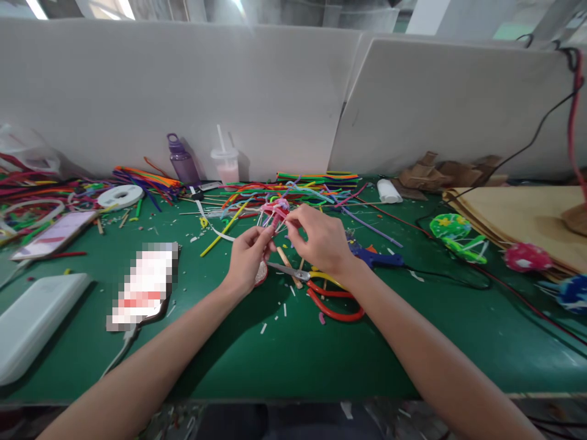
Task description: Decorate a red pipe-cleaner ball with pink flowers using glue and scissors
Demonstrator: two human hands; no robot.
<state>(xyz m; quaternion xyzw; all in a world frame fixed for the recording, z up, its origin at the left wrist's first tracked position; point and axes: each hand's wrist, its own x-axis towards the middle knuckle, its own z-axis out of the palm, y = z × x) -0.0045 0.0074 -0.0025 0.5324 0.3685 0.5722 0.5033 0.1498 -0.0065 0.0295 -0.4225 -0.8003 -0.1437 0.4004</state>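
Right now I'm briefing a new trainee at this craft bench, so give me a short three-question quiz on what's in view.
1. True or false: the left hand and the right hand both grip the pink pipe-cleaner piece above the green table.
2. What lies on the table just below the hands? A) scissors with red handles B) a hammer C) a stapler
3. Fill in: seen from the head camera, the purple bottle stands to the ___ of the pink cup with a straw.

Key: 1 true; 2 A; 3 left.
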